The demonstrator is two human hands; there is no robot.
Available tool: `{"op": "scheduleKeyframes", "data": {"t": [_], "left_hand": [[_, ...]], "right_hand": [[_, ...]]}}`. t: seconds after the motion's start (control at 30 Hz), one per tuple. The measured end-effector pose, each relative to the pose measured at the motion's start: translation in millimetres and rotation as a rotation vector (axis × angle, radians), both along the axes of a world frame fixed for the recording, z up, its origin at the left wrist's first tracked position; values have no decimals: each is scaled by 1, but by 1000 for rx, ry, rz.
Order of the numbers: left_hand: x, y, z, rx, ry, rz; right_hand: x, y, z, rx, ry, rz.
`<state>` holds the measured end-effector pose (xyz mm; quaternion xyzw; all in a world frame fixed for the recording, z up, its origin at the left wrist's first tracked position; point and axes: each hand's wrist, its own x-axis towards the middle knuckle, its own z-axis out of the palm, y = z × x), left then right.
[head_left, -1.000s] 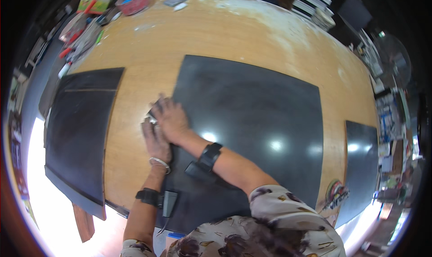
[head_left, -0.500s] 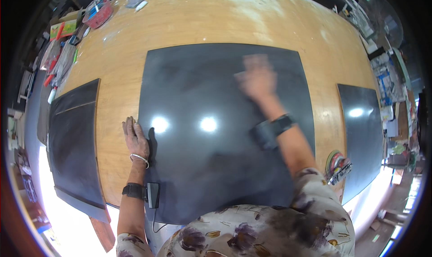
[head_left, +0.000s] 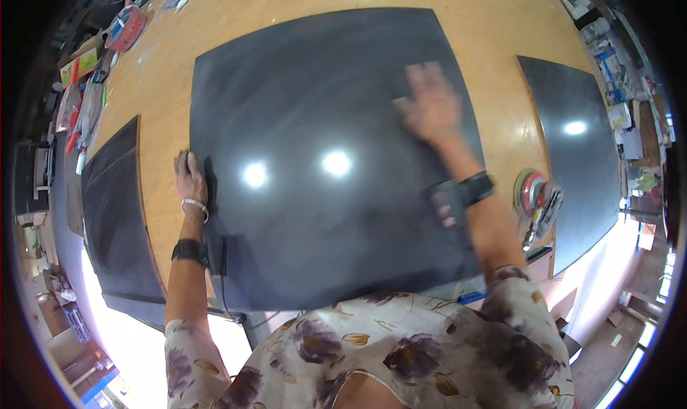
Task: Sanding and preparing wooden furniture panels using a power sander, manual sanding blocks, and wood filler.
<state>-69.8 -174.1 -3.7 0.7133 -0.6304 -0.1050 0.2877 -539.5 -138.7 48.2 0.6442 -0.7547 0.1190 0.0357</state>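
Note:
A large, dark grey flat panel [head_left: 308, 101] with a smooth sheen lies on the wooden tabletop [head_left: 168, 83] before me. My left hand [head_left: 191, 177] rests at the panel's left edge, its fingers stretched out along it. Over the upper right part of the panel is my right hand [head_left: 432, 107], palm down with fingers spread and slightly blurred by motion. It appears to lie flat on the surface, and I make out nothing in it. Both wrists wear black bands with a small dark box attached.
Another dark panel [head_left: 114, 208] lies at the left, and one more dark panel [head_left: 572, 151] at the right. Between the middle and right panels stands a round red-and-green tool [head_left: 530, 194]. A pink basket [head_left: 127, 30] of items sits at the far left.
My right hand has swept rightward over the panel, nearer its right edge. The whole view has shifted and tilted, and my left hand stays at the left edge.

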Motion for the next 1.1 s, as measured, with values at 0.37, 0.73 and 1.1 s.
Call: {"op": "scheduleKeyframes", "data": {"t": [0.37,0.73,1.1], "left_hand": [[0,53,15,-5,-387,-256],[42,214,12,66,-487,-322],[-11,216,33,181,-671,-637]], "right_hand": [[251,176,3,48,-334,631],[18,282,-4,-117,-36,-266],[214,292,-15,-138,-271,293]]}}
